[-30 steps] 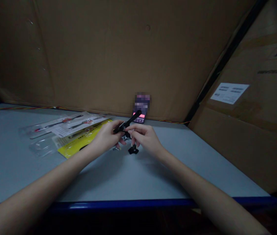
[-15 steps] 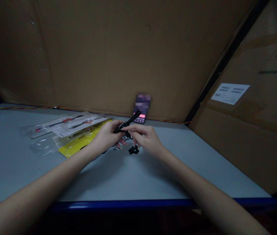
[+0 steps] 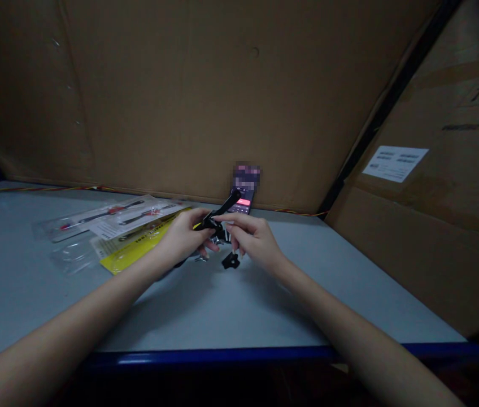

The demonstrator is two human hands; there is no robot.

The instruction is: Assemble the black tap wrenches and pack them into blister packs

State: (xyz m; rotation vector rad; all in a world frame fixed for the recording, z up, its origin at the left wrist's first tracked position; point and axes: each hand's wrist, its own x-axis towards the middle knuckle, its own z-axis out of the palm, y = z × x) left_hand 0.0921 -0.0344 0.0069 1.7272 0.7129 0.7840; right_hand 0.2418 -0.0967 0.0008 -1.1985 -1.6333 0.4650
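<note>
Tip of the black tool (image 3: 226, 206) edged left relative to the phone (image 3: 249, 191). My left hand (image 3: 186, 232) grips it above the table (image 3: 265, 316); my right hand (image 3: 254, 234) touches its middle, can't tell if pinching. Probably light, stiff, smooth; I'd hold its handle (image 3: 231, 200).

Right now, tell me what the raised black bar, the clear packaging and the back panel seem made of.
Black bar: plastic or coated metal; its smooth, faint sheen leaves that open.
Clear packaging: glossy plastic, see-through with bright reflections.
Back panel: probably cardboard, matt, judging by its brown colour and crease.
</note>
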